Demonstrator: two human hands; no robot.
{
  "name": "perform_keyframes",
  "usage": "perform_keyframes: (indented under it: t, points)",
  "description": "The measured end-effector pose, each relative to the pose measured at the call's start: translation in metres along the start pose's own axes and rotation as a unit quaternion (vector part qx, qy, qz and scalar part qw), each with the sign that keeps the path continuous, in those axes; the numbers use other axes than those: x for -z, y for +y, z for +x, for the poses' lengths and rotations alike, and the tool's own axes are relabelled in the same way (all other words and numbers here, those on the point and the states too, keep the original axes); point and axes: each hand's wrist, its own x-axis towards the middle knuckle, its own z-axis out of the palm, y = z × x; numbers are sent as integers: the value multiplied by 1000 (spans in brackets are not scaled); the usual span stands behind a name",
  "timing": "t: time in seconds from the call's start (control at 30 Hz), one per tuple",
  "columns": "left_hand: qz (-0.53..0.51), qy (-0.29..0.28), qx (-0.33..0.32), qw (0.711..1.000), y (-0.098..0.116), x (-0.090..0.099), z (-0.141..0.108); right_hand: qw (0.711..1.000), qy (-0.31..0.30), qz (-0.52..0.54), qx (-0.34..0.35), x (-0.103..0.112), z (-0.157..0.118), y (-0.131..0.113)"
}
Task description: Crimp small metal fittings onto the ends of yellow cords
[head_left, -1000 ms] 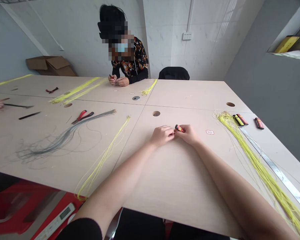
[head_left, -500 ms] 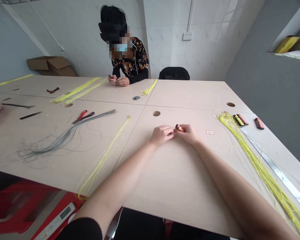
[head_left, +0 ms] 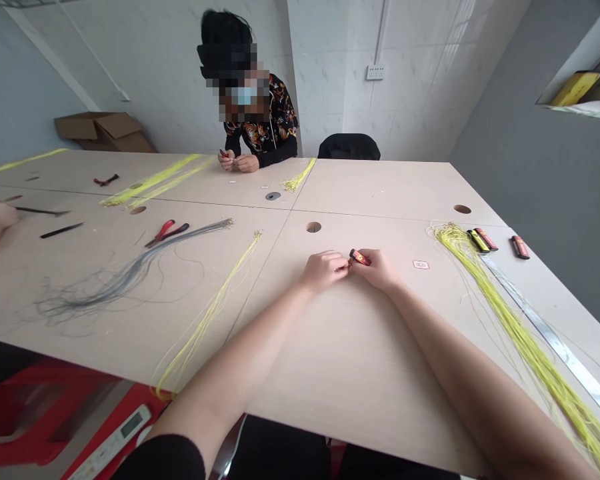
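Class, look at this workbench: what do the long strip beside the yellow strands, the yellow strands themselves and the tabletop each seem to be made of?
The long strip looks like bare metal, perhaps steel or aluminium, given its pale sheen. The yellow strands seem to be plastic-coated wire or cord: thin, glossy and curling, with any core hidden. The tabletop looks like laminated board, smooth and matte with a faint wood-like grain.

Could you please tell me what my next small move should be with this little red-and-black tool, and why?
I would probably make one short, steady pull of your left hand away from the tip of the small red-and-black tool held in your right hand. The two hands meet closely at that tip, and whatever is pinched there is too fine to make out, so a small move seems safest.
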Motion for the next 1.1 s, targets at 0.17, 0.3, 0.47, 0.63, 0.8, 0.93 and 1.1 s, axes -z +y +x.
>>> perform_keyframes:
  t: [0.17,0.3,0.47,0.63,0.8,0.93,1.1]
  points:
    - [-5,6,3,1000,1,0,0,1000,-4,2,5,0,0,0]
    - [-8,1,7,1000,1,0,0,1000,-4,-2,2,1,0,0]
    - [-1,2,4,1000,0,0,0,1000,-6,-5,2,1,0,0]
    - [2,15,-6,1000,0,-1,0,1000,-7,-5,6,0,0,2]
    - [6,14,-4,1000,-1,-1,0,1000,-5,0,10,1,1,2]
    - [9,16,-8,1000,-1,-1,-1,1000,-3,-4,13,1,1,3]
    - [14,24,-14,1000,-1,-1,-1,1000,-3,6,17,0,1,3]
